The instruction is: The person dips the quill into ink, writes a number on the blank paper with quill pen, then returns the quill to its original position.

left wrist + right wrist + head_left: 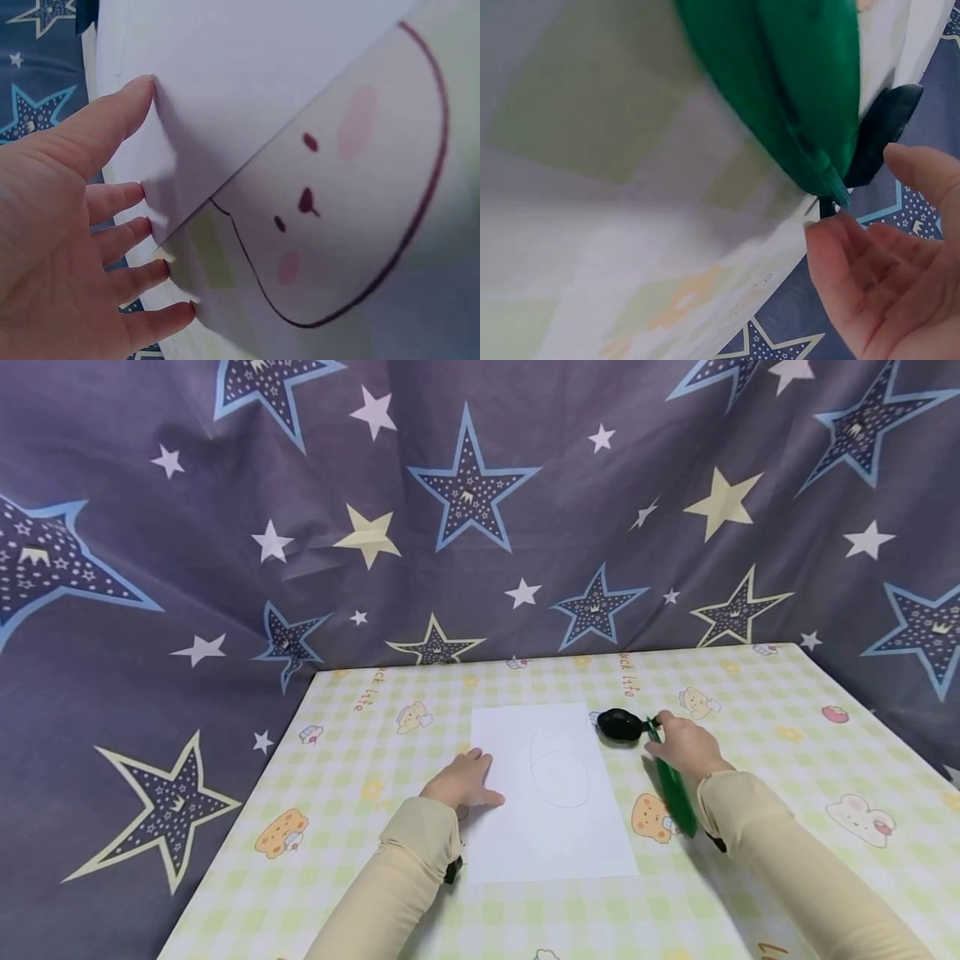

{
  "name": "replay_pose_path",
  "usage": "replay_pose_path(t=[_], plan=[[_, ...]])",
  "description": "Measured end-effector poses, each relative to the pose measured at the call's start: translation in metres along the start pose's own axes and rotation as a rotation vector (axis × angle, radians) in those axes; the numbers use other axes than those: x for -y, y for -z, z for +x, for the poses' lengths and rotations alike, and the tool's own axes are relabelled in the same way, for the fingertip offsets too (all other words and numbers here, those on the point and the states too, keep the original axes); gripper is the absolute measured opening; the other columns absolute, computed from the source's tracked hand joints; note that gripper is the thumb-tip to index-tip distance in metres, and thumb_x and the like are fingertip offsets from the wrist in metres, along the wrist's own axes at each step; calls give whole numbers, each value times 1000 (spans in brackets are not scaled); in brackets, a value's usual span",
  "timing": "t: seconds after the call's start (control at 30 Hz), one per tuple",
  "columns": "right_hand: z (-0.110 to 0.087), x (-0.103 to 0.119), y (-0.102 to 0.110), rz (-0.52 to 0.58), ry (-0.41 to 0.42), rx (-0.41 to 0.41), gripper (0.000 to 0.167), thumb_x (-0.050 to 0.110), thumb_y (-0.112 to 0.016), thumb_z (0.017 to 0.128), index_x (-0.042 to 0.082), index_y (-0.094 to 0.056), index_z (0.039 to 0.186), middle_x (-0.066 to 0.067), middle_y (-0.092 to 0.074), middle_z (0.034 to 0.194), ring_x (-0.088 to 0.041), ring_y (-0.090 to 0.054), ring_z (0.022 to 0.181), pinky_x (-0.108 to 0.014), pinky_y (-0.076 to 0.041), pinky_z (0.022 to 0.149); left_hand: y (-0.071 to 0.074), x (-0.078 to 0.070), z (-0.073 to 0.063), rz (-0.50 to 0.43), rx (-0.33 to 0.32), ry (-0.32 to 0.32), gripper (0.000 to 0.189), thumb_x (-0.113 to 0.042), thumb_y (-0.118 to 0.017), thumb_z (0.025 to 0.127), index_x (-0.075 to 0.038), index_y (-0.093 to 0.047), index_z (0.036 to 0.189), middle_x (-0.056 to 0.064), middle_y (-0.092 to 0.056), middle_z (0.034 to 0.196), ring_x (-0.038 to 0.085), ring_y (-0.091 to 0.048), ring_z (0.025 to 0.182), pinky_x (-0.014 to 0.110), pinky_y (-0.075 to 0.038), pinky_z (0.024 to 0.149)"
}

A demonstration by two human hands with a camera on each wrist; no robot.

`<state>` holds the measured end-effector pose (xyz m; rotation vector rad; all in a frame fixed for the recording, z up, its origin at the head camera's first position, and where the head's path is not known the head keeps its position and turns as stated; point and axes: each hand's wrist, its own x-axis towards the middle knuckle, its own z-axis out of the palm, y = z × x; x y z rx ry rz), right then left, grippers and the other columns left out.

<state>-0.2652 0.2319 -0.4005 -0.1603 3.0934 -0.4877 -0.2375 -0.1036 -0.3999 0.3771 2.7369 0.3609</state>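
Observation:
My left hand [459,781] rests at the left edge of a white sheet of paper [517,843], fingers spread. In the left wrist view, the left hand's fingertips [150,84] touch the paper and the cloth beside it. A faint, rounded pencil-like outline [560,779] shows on the sheet. Right of it, my right hand [688,745] is at the narrow end of a long green leaf-shaped thing [675,797]. Thumb and forefinger stand apart there in the right wrist view. A shiny black oval thing [619,726] lies by the fingertips; whether it joins the green piece, I cannot tell.
A checked, cartoon-printed cloth [337,802] covers the table. Behind it hangs a dark curtain [510,577] with stars. A small black piece [452,870] shows at the left wrist.

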Motion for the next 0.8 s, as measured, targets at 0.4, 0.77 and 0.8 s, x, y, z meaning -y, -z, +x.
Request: replay_pose_path(t=[0.4, 0.77, 0.8], plan=[[5, 12, 13, 70, -1, -26, 59, 33, -60, 88, -11, -43, 125, -26, -60, 95, -32, -59, 75, -41, -48, 55, 15, 11, 4, -44, -34, 4, 57, -36, -57, 91, -3, -44, 135, 19, -25, 146, 37, -25, 132, 49, -26, 104], [13, 36, 28, 7, 54, -63, 72, 47, -47, 92, -6, -33, 138, -32, -35, 135, -50, -28, 123, -66, -22, 95, 49, 8, 7, 31, -128, 59, 72, -47, -49, 92, -6, -23, 146, 17, -13, 151, 39, -7, 136, 57, -10, 106], [14, 38, 29, 2, 55, -62, 73, 49, -46, 92, -5, -32, 139, -31, -32, 137, -49, -25, 125, -67, -19, 95, 52, 8, 7, 38, -134, 67, 74, -48, -48, 92, -7, -21, 147, 16, -11, 151, 39, -5, 136, 57, -9, 106]])
